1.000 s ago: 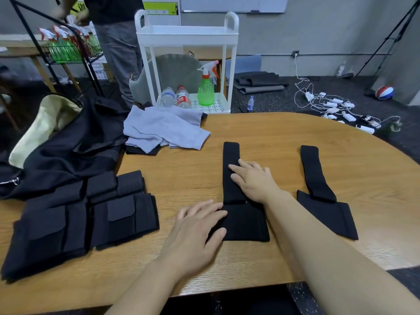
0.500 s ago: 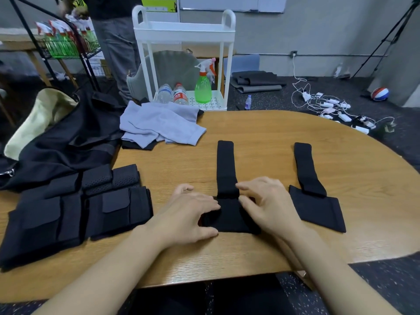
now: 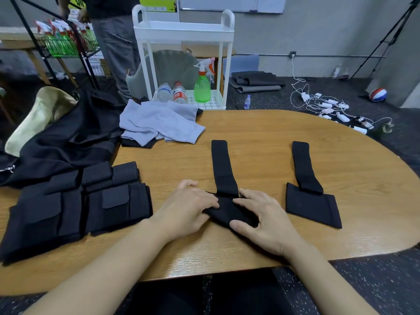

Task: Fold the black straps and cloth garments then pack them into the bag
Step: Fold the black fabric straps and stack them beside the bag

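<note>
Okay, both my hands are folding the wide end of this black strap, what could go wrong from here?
The strap has a long narrow tail that neither the left hand nor the right hand holds, so it may skew the fold. The folded flaps could spring open if either grip loosens. The second strap lies close by and might get nudged.

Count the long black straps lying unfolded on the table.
2: one strap at centre, under both hands; another strap to its right, untouched. More may hide in the left piles.

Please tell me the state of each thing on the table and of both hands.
Middle strap: wide end being folded, narrow end flat.
Right strap: unfolded, flat, untouched.
Black pouches: folded, stacked at left.
Grey cloth: crumpled, unfolded.
Left hand: pinching the fold.
Right hand: gripping the fold.
</note>
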`<state>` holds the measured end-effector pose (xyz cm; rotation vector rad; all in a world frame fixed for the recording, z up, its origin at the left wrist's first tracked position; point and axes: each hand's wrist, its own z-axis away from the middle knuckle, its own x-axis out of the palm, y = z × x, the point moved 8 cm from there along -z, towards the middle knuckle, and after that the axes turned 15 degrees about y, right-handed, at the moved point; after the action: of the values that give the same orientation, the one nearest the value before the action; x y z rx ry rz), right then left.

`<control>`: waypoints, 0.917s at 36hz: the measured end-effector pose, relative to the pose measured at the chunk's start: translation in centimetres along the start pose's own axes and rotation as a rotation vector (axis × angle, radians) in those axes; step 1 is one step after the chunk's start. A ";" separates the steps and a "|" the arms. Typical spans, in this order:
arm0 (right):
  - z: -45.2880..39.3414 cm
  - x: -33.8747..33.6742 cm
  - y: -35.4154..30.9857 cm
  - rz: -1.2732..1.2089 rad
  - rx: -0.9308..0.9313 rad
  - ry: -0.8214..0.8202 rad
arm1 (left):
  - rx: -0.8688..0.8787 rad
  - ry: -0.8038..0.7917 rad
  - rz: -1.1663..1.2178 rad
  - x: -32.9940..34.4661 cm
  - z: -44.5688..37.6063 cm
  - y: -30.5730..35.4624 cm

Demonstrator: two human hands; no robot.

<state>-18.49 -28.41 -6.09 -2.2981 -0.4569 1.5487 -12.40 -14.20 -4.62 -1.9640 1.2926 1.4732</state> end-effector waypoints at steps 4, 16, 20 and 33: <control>0.9 0.0 0.0 -0.070 0.023 -0.015 | -0.227 0.114 0.218 0.0 0.7 -1.3; 0.8 -0.1 1.5 -0.570 0.415 0.193 | -0.695 0.271 0.772 0.9 1.8 -0.5; 0.4 0.2 1.4 -0.616 0.464 0.231 | -0.749 0.332 0.763 0.8 1.5 -0.7; -0.2 0.9 1.9 -0.533 0.588 0.214 | -0.874 0.472 0.696 0.5 0.9 -1.0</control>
<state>-17.86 -29.79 -7.61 -1.6819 -0.4358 0.9922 -12.08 -13.29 -5.63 -2.6731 1.8759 2.2799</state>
